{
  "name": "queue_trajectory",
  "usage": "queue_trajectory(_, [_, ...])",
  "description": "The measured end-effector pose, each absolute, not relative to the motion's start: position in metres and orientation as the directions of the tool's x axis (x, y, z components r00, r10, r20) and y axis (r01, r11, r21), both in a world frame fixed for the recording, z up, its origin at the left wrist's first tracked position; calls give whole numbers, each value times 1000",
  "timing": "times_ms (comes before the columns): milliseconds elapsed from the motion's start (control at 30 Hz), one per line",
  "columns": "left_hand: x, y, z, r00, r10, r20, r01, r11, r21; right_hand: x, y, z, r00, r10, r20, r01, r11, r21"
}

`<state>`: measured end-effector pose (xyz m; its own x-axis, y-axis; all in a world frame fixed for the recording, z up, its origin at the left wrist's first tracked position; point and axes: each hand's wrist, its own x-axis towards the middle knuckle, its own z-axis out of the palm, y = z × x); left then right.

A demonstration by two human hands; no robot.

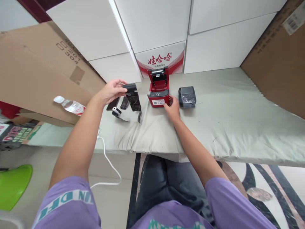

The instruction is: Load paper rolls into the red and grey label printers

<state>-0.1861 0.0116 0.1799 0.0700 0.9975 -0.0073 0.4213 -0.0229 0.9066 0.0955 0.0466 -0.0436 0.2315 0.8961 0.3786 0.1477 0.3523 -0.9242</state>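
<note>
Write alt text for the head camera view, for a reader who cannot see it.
A person's left hand holds a black strip above a padded table, while the right hand touches an open red printer. A grey device sits beside it.

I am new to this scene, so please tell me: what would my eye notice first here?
First, the red printer with its lid open, at the middle of the padded table; the right hand touches its lower right corner. To its left, the left hand holds up a black glossy strip. A black printer sits right of it.

red printer (159, 92) — glossy black strip (133, 97)
</note>
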Motion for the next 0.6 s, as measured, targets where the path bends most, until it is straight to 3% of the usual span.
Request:
queue_trajectory(133, [-161, 20, 174, 73, 997, -18, 345, -8, 938, 97, 45, -42, 209, 899, 386, 155, 359, -920])
queue_trajectory(300, [-129, 25, 173, 57, 996, -72, 420, 41, 907, 97, 46, -43, 214, 903, 373, 171, 341, -924])
queue_trajectory(600, [-96, 46, 179, 21, 999, -47, 429, 34, 903, 95, 45, -41, 233, 898, 373, 189, 335, -923])
